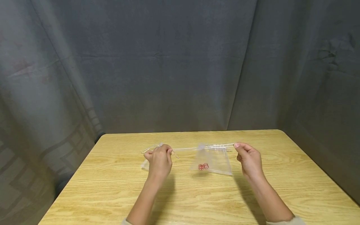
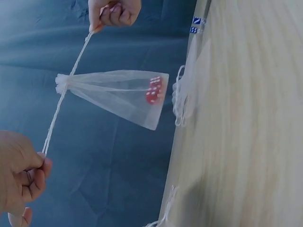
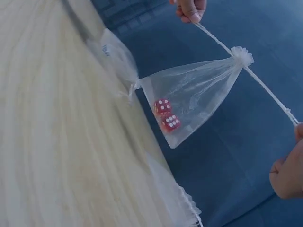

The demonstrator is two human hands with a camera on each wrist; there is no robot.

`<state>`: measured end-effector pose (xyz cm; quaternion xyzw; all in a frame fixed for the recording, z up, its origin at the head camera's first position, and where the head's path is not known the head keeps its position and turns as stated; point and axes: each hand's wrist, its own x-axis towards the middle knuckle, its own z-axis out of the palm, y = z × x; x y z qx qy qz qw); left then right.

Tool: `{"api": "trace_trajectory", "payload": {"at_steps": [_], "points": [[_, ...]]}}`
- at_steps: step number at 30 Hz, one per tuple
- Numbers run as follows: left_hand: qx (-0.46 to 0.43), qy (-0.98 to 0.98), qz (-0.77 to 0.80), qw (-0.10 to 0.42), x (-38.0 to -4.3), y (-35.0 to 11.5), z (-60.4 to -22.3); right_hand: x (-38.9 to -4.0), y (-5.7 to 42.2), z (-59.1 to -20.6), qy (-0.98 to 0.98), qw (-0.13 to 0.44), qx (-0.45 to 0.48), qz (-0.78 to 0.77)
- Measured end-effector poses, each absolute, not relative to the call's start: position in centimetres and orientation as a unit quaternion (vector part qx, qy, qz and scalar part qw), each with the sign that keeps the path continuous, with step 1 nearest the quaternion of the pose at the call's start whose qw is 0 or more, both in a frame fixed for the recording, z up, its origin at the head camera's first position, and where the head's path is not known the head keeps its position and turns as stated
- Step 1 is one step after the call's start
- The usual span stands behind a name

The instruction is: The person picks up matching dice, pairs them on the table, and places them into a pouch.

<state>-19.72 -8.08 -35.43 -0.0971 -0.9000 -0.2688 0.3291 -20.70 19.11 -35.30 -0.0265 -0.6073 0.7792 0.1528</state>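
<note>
A small sheer white drawstring pouch point(image 1: 199, 156) hangs above the table between my hands. Two red dice point(image 3: 166, 116) with white pips lie at the bottom of it. Its neck point(image 3: 242, 56) is gathered tight, and the white drawstring point(image 1: 182, 149) runs out taut on both sides. On the left, my left hand point(image 1: 160, 159) pinches one end of the cord, with a loose tail poking out. My right hand point(image 1: 250, 157) pinches the other end between thumb and fingers. Both wrist views show the pouch point(image 2: 118, 92) hanging free of the table.
Another sheer pouch point(image 1: 145, 164) lies on the wooden table point(image 1: 197, 200), partly hidden behind my left hand. A further pouch point(image 1: 223, 162) rests just right of the hanging one. Small blue dice point(image 2: 196, 25) show in the left wrist view. Grey curtains point(image 1: 168, 68) surround the table.
</note>
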Motion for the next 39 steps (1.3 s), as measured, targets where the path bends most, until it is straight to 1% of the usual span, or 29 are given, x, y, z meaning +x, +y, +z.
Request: {"api": "trace_trajectory", "payload": {"at_steps": [6,12,16,22,29,39], "points": [[-0.065,-0.912,-0.268,0.305,-19.8,-9.6,-34.9,-20.3,18.4,-36.1,-0.713,0.116,-0.023,0.691],[-0.052,-0.925,-0.263,0.271,-19.7,-10.5,-34.7,-20.9,17.7,-36.9,-0.730,0.084,-0.026,0.678],[-0.047,-0.930,-0.255,0.262,-20.0,-10.7,-35.1,-21.7,17.4,-37.5,-0.737,0.057,-0.039,0.673],[-0.035,-0.926,-0.256,0.275,-20.7,-10.5,-36.2,-22.5,17.2,-38.4,-0.746,0.035,-0.054,0.663],[-0.039,-0.916,-0.266,0.298,-21.5,-10.0,-37.1,-23.2,17.1,-38.8,-0.746,0.044,-0.062,0.662],[-0.031,-0.912,-0.280,0.299,-22.4,-9.6,-37.7,-23.8,17.1,-39.1,-0.750,0.045,-0.072,0.656]]}}
